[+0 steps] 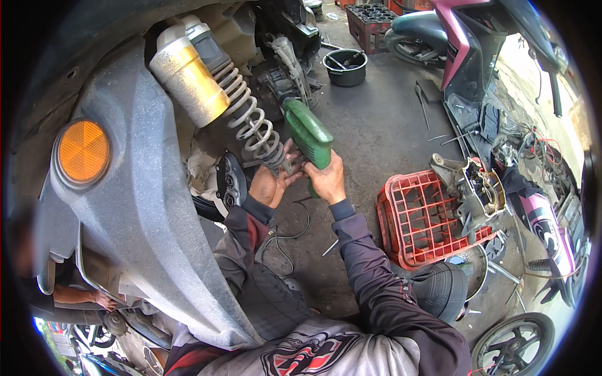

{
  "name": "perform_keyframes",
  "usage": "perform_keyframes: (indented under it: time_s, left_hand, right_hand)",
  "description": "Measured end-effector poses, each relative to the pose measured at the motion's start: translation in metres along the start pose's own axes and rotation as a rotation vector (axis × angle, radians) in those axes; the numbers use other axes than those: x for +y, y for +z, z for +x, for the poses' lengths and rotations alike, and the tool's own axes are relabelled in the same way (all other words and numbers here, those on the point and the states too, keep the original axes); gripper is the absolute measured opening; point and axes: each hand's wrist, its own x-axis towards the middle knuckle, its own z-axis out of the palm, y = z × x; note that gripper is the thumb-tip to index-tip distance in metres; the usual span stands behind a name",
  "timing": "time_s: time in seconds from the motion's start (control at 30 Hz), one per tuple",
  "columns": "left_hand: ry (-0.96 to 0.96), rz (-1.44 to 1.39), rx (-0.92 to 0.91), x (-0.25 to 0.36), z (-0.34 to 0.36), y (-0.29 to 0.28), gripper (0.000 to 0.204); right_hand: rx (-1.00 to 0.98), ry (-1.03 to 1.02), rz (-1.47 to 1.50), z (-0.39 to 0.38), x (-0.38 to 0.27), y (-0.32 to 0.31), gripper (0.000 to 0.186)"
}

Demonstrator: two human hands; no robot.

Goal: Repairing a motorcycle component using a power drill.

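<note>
My right hand [327, 178] is wrapped round the handle of a green power tool [308, 130], whose upper end points toward the metal engine parts [290, 70]. My left hand [269, 185] has its palm up and its fingers stretched out, close to the lower end of the coil spring [254, 122] of a shock absorber. It seems to touch that end, though the contact is partly hidden. Beside the spring sits the shock's gold canister [191, 81]. A grey body panel [138, 163] with an orange round reflector [83, 150] fills the left.
At right, a red plastic crate [401, 219] bears a metal engine casing [483, 194]. A black pot [346, 74] with tools stands farther off. A thin cable [279, 244] lies below my hands. A motorcycle wheel [514, 344] is lower right; another person's hand [105, 301] shows lower left.
</note>
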Motion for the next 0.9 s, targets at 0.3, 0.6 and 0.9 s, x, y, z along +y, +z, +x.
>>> perform_keyframes:
  time_s: [0.3,0.6,0.9]
  left_hand:
    - [0.063,-0.059,0.024,-0.003,-0.001,-0.014,0.062]
    - [0.145,0.01,0.126,-0.003,-0.006,-0.028,0.054]
    - [0.192,-0.073,0.032,-0.002,0.0,-0.018,0.057]
  right_hand:
    - [-0.061,-0.056,0.003,0.0,0.011,0.007,0.047]
    - [-0.018,-0.202,0.005,-0.01,0.005,0.022,0.04]
    - [-0.02,-0.235,-0.134,0.009,-0.028,0.022,0.069]
